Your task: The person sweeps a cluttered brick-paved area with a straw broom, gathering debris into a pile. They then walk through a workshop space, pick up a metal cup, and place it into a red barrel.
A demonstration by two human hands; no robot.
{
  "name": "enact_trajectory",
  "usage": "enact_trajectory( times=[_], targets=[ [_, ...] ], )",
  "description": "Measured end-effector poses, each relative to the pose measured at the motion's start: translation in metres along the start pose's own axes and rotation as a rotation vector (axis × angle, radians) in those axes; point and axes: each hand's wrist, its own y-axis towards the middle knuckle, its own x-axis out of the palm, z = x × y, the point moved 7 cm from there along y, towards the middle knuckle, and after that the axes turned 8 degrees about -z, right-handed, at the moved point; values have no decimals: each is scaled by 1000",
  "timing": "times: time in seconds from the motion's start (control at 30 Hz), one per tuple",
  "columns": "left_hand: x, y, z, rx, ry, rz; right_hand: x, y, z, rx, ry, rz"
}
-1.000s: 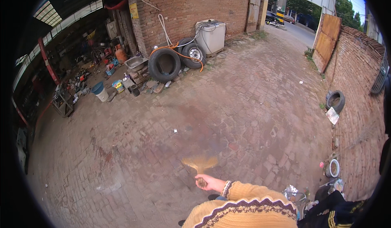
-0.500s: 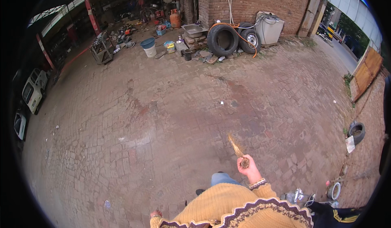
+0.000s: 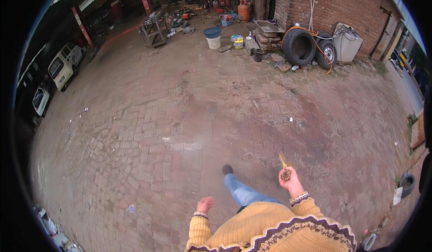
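Observation:
My right hand [image 3: 293, 182] is closed around the handle of a short straw hand broom [image 3: 283, 160]. The broom's round cut end faces up toward me, and its yellow bristles point away over the paving. Low on the left, my left hand [image 3: 205, 204] hangs in the air beside my body with loosely bent fingers and nothing in it. Both arms wear a yellow knitted sleeve [image 3: 200, 229]. One leg in blue jeans [image 3: 244, 190] reaches forward, with a dark shoe [image 3: 227, 169] on the bricks.
Worn brick paving [image 3: 180, 117] spreads all around. Ahead stand a blue basin [image 3: 212, 31] on a white bucket, a metal sink [image 3: 269, 27], a large tyre [image 3: 299, 48], a white appliance [image 3: 347, 43] and an orange gas cylinder [image 3: 243, 11]. A white van [image 3: 64, 67] is parked left.
My view has turned left, so the yard's things sit further right. My left hand has swung forward into fuller view, and one leg has stepped ahead. The broom stays in my right hand.

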Motion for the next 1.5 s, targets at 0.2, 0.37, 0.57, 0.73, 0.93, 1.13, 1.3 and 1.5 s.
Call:
enact_trajectory(
  times=[0.2, 0.37, 0.57, 0.73, 0.93, 1.13, 1.3, 1.5],
  targets=[
    [-142, 33, 70, -6, -164, 448, 122, 138, 85, 72, -53, 15],
    [-210, 9, 83, -340, -92, 651, 244, 203, 167, 272, -89, -42],
    [-228, 46, 143, -280, -143, 551, 363, 286, 256, 490, -165, -70],
    [-200, 246, 283, -263, -17, 266, 453, 389, 310, 433, -143, -163],
    [-95, 474, 540, -170, 273, -114, 574, 436, 357, 339, 54, -310],
    [-44, 602, 747, -38, 437, -335, 621, 492, 343, 201, 284, -254],
    [-4, 714, 856, -33, 466, -423, 656, 603, 317, -34, 190, -53],
    [-7, 836, 971, -155, 447, -295, 805, 762, 302, -104, 75, -15]
  ],
)
